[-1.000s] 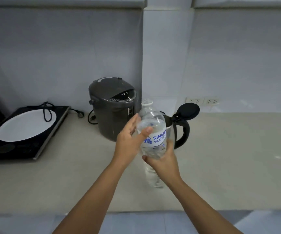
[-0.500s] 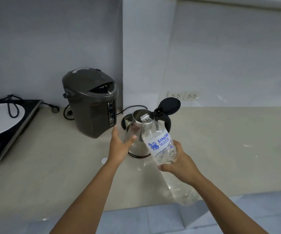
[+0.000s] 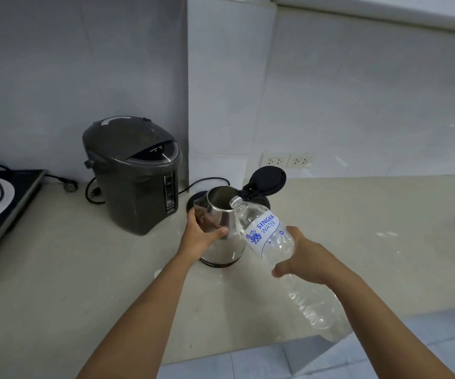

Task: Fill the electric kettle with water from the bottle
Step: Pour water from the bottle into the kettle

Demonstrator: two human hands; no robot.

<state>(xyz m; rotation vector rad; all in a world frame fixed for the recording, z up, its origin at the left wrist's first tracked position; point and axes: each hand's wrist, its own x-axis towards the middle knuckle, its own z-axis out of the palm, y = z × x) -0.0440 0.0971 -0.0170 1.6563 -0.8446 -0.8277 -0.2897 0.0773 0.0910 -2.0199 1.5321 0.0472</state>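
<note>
A steel electric kettle (image 3: 222, 203) stands on the counter with its black lid (image 3: 268, 179) flipped up and open. My left hand (image 3: 200, 236) grips the kettle's left side below the spout. My right hand (image 3: 301, 258) holds a clear water bottle (image 3: 264, 228) with a blue label around its middle. The bottle is tilted to the upper left, uncapped, with its mouth at the kettle's open rim. Its lower part hangs past the counter's front edge.
A dark grey hot-water dispenser (image 3: 136, 173) stands left of the kettle against the wall. An induction cooktop (image 3: 4, 206) with a coiled cord lies at the far left. Wall sockets (image 3: 288, 160) sit behind the kettle. A small white bottle cap (image 3: 156, 274) lies on the beige counter (image 3: 371, 228).
My left hand let go of the bottle and closed on the kettle's side. My right hand tilted the bottle until its mouth reached the kettle's opening.
</note>
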